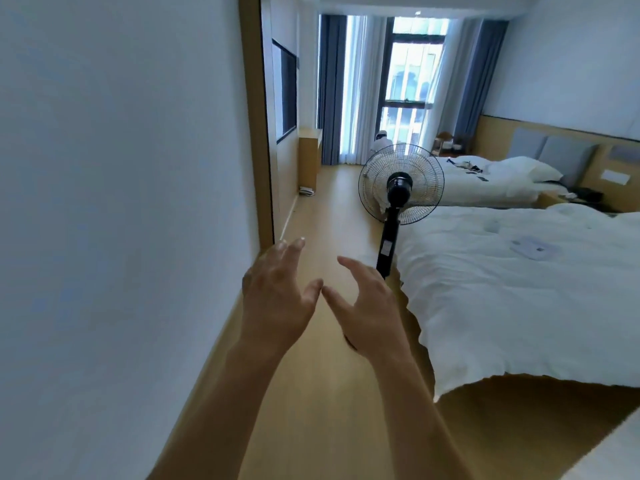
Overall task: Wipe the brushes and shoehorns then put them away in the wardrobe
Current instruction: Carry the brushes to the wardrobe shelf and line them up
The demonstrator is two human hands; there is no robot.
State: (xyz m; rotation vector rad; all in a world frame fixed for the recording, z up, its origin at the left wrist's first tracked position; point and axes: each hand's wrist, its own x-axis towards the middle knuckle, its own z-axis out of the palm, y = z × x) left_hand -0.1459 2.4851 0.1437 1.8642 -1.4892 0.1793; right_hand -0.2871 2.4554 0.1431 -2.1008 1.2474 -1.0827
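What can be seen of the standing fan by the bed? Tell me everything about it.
The standing fan is a pedestal type seen from behind: a round wire cage, apparently light metal, with a black motor housing at its centre. Pale blades show faintly through the grille; whether they spin cannot be told. A black pole with a small label drops from the motor, tilted slightly in this wide view. It stands on the wooden floor beside the near bed's corner. Its base is hidden behind the right hand, which does not touch it.

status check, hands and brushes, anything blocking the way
Left hand and right hand open, empty, held out over the floor. No brushes, shoehorns or wardrobe in view. Standing fan ahead by the bed.
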